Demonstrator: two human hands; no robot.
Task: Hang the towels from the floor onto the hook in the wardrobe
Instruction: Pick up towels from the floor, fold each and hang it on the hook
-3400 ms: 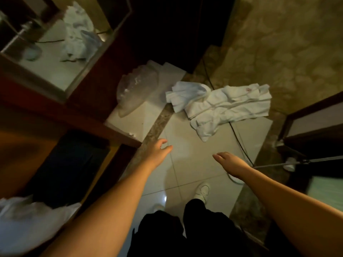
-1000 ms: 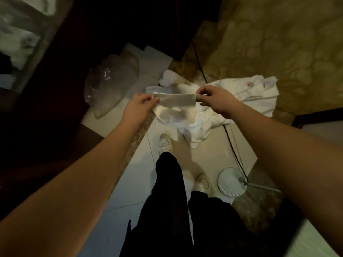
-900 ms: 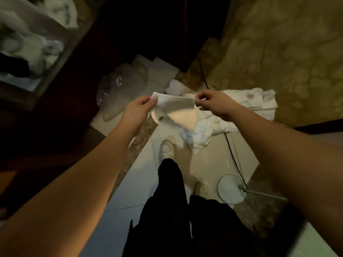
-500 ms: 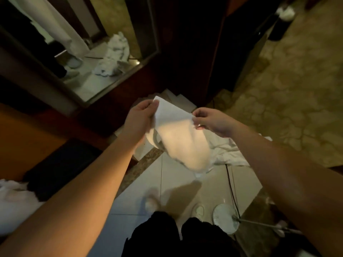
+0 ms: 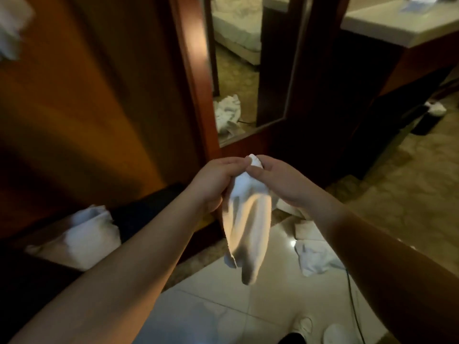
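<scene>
Pinching the towel (image 5: 248, 219) at its top with your left hand (image 5: 213, 184) and right hand (image 5: 280, 182), you are letting it hang lengthwise; the wardrobe (image 5: 87, 108) is lying up-left, nearer your left.

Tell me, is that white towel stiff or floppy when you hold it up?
Probably floppy: the towel hangs in soft folds below the left hand and right hand pinching its top. Likely light, since fingertips alone hold it. It looks unlikely to slip.
</scene>
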